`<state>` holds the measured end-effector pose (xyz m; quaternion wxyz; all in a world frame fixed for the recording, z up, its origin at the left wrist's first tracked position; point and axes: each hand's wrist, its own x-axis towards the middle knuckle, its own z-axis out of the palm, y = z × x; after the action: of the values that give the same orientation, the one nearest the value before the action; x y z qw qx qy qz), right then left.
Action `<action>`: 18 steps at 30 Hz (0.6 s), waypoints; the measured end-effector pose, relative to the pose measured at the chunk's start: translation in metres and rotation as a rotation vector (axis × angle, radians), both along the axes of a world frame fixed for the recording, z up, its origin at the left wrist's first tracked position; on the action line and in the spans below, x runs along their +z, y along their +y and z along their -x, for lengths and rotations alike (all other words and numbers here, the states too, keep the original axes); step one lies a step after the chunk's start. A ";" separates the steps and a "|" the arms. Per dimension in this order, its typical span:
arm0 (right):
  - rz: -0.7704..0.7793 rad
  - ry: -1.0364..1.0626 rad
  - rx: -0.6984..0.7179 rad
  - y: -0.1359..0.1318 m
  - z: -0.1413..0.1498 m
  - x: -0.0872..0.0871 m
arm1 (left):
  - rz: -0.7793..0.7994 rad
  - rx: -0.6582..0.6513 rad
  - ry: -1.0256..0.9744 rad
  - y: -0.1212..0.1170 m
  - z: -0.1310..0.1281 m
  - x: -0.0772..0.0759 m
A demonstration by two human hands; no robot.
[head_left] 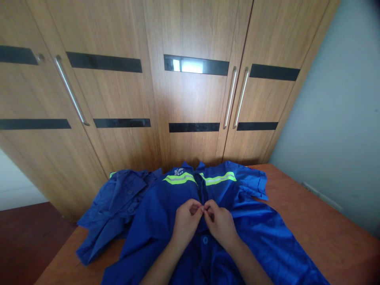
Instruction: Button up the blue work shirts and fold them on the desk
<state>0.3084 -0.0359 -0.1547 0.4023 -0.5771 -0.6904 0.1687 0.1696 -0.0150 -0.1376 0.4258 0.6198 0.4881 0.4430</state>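
A blue work jacket (160,209) with yellow-green reflective strips lies spread out, its collar toward the wardrobe. At its front opening, my left hand (187,219) and my right hand (219,221) meet with thumbs and fingertips pinched together. Both pinch the jacket's front edge; whatever lies exactly between the fingertips, perhaps a button, is hidden. Below the hands a round blue button (205,240) shows on the front placket. Above them the front stays parted up to the collar.
Another blue garment (118,198) lies crumpled to the left. Both rest on a reddish-brown wooden table (308,221). Behind it stands a wooden wardrobe (190,99) with long metal handles. A pale wall (335,126) rises on the right.
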 end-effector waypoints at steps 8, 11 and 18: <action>0.125 0.471 0.080 0.002 0.003 0.011 | 0.001 0.025 -0.003 0.002 0.003 -0.008; 0.211 0.662 0.099 0.005 0.001 0.012 | -0.050 0.030 0.024 -0.002 0.001 -0.005; 0.487 0.988 0.185 0.007 -0.006 0.012 | -0.109 -0.014 0.034 -0.005 -0.002 -0.001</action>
<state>0.3148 -0.0284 -0.1424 0.5167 -0.4427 -0.4084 0.6085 0.1718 -0.0203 -0.1391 0.3862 0.6527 0.4662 0.4555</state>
